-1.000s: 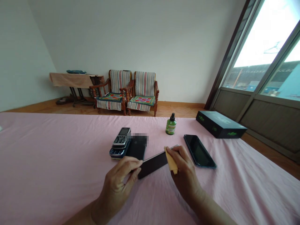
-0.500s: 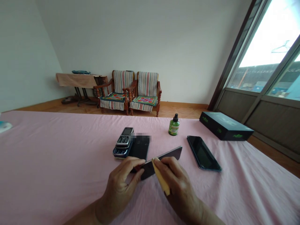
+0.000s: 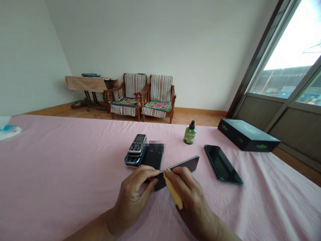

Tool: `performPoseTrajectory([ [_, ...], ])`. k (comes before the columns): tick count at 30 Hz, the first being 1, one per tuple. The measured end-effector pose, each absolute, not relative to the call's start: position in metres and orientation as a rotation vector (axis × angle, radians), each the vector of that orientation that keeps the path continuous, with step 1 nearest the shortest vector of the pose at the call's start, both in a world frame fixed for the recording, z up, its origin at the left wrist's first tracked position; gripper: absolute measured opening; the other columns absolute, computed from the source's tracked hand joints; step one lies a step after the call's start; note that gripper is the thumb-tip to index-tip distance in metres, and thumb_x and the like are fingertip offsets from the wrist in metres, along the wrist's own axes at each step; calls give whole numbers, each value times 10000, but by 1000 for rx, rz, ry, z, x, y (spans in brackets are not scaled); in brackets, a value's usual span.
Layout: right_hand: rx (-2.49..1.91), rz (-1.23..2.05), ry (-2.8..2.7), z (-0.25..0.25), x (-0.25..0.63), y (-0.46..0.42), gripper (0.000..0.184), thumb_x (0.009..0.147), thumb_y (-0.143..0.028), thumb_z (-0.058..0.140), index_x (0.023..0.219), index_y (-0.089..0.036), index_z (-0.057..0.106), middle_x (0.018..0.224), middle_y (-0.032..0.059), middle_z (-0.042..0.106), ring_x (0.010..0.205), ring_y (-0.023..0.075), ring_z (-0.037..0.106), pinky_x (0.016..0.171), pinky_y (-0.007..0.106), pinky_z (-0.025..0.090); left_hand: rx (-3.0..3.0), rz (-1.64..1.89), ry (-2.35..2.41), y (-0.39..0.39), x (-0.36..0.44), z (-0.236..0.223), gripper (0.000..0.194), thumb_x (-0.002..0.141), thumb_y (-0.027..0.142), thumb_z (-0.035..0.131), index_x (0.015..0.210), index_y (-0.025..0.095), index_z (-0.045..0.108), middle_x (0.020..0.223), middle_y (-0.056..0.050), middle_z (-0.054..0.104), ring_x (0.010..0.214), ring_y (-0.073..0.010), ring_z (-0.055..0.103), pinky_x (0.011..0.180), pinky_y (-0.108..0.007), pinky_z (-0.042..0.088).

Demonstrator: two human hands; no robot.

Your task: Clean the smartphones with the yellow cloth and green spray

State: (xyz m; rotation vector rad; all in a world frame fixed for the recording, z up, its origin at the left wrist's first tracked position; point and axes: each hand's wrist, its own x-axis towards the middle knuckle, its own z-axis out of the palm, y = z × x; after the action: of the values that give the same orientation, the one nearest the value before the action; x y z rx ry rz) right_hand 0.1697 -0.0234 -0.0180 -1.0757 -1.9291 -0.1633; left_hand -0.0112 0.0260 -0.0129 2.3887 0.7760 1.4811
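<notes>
Pink sheet (image 3: 62, 174): left hand (image 3: 132, 201) grips smartphone (image 3: 185, 164), right hand (image 3: 193, 204) pinches cloth (image 3: 173, 190).

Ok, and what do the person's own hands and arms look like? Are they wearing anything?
The left hand and right hand are bare, with no gloves, and no ring, watch or bracelet shows. The left forearm and right forearm are bare too, with no sleeve in view.
</notes>
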Motion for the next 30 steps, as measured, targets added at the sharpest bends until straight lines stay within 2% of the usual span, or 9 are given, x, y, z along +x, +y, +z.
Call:
performPoseTrajectory([
  [16, -1063, -124, -1914, -6, 160, -26, 316, 864, -11, 414, 1076, -151, 601, 882, 104, 617, 770, 211, 608, 647, 342, 582, 2375, 1452, 707, 22, -11, -11, 185, 881, 53, 575, 1004, 183, 622, 880, -47, 658, 819, -159, 658, 726, -227, 543],
  [30, -1081, -73, -1907, -8, 163, -25, 350, 835, 15, 418, 1072, -151, 615, 893, 102, 608, 788, 209, 608, 659, 334, 570, 2382, 1471, 700, 23, -10, -12, 171, 877, 48, 580, 996, 164, 621, 864, -44, 653, 801, -146, 653, 716, -208, 532],
])
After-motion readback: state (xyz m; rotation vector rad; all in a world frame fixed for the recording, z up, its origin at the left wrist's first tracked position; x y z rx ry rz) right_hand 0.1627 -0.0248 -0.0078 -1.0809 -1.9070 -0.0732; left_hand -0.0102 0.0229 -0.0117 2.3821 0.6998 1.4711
